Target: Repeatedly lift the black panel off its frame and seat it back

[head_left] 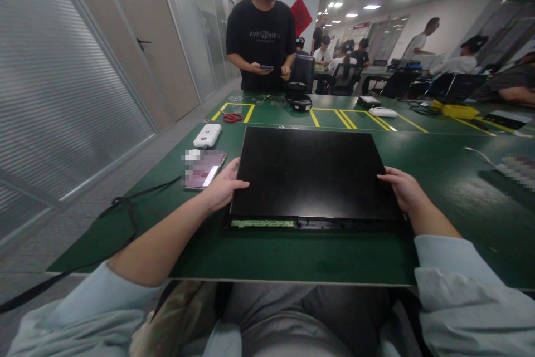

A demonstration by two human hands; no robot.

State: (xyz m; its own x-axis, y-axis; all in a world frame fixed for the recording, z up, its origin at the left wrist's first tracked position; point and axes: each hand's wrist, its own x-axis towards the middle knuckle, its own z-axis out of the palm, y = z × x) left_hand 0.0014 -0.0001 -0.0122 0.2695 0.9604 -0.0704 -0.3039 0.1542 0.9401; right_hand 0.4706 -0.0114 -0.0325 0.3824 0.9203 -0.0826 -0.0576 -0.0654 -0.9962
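Observation:
A black LCD screen panel lies in front of me, its dark face up. Along its near edge runs a narrow green circuit board. My left hand grips the panel's left side, thumb on top and fingers at the edge. On the opposite side my right hand holds the edge the same way, its thumb over the face. Parts of the fingers of both hands are hidden by the panel. Whether the panel touches the table all along is unclear.
Left of the panel on the green table are a phone, a white power bank and a black strap. Red-handled scissors, a black headset and a yellow item sit farther back. A person stands across.

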